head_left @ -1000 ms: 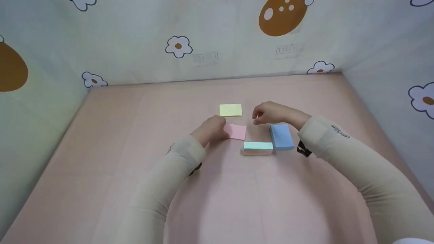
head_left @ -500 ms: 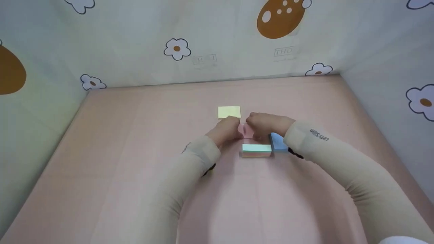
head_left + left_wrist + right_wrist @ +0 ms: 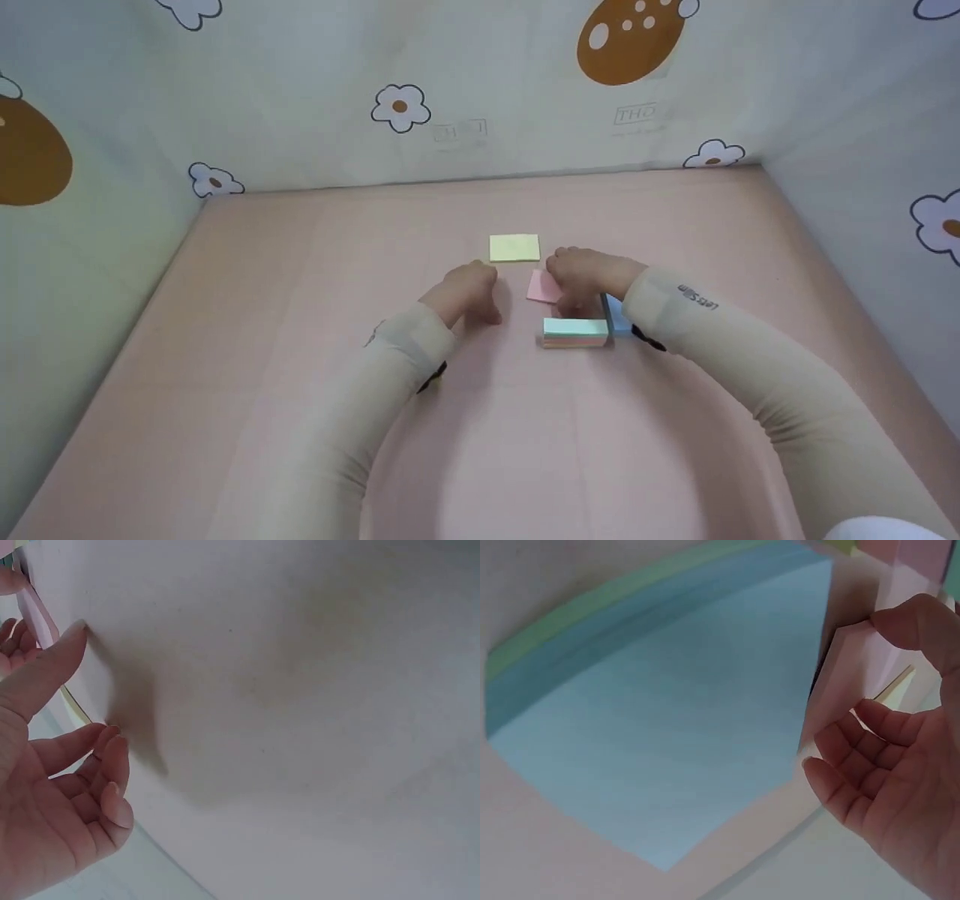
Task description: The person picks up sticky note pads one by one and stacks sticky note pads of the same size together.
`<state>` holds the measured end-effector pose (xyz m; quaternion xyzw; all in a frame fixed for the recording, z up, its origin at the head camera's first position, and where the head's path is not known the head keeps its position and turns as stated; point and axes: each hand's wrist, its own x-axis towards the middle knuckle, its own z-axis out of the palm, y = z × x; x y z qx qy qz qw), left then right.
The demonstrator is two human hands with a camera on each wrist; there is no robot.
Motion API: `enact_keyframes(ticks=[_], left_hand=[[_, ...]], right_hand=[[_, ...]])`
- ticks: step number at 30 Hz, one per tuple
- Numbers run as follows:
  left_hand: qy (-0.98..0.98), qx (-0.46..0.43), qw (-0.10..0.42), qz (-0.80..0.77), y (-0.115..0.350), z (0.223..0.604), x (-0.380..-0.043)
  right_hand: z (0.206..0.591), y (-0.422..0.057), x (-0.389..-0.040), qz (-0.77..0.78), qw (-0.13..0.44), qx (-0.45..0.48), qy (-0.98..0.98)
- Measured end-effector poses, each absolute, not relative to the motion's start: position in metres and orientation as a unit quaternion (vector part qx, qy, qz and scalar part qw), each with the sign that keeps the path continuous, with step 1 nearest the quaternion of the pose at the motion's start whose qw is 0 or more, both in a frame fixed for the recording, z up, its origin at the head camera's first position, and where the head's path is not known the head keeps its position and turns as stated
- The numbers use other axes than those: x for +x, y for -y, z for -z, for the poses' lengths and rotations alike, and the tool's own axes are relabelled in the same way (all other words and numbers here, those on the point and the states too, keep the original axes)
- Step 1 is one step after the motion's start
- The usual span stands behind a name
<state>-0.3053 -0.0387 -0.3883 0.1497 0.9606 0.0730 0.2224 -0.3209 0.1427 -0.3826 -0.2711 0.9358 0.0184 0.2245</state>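
Note:
A small pink sticky note pad [image 3: 543, 286] lies in the middle of the group in the head view. My right hand [image 3: 589, 277] holds its right edge; the right wrist view shows thumb and fingers pinching the pink pad's edge [image 3: 847, 667]. My left hand [image 3: 469, 291] is to the left, apart from the pad, with thumb and fingers separated and nothing between them, as the left wrist view also shows. Beneath my right wrist sits a blue sticky note pad [image 3: 618, 316], partly hidden. It looms large in the right wrist view, with a green layer below the blue.
A pale yellow sticky note pad [image 3: 514, 248] lies behind the pink one. In front stands a thick stack of sticky notes [image 3: 575, 330], mint on top with pink and other layers below. The pink tabletop [image 3: 300, 300] meets flower-printed cloth walls [image 3: 300, 90].
My right hand came in from the right and took the pink pad. My left hand first held that pad, moved right with it, then let go and drew back left.

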Motion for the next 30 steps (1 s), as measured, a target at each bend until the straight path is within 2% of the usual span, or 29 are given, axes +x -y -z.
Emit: enact_keyframes(ticks=[4,6,12,15,19,30], left_hand=[[-0.958,0.155,0.237,-0.055,0.036,0.385,-0.302],[-0.956,0.154,0.244,-0.048,0.035,0.383,-0.3],[-0.955,0.15,0.253,-0.043,0.035,0.377,-0.296],[-0.954,0.146,0.256,-0.047,0.035,0.376,-0.296],[-0.954,0.149,0.259,-0.031,0.036,0.376,-0.296],[-0.954,0.158,0.255,-0.018,0.033,0.376,-0.297]], right_hand=[[0.373,-0.154,-0.32,0.031,0.167,-0.256,-0.952],[0.365,-0.161,-0.317,0.059,0.157,-0.222,-0.961],[0.349,-0.187,-0.298,0.106,0.202,-0.055,-0.972],[0.35,-0.198,-0.288,0.116,0.227,-0.019,-0.967],[0.357,-0.205,-0.279,0.115,0.248,-0.017,-0.962],[0.371,-0.199,-0.261,0.106,0.203,-0.027,-0.973]])
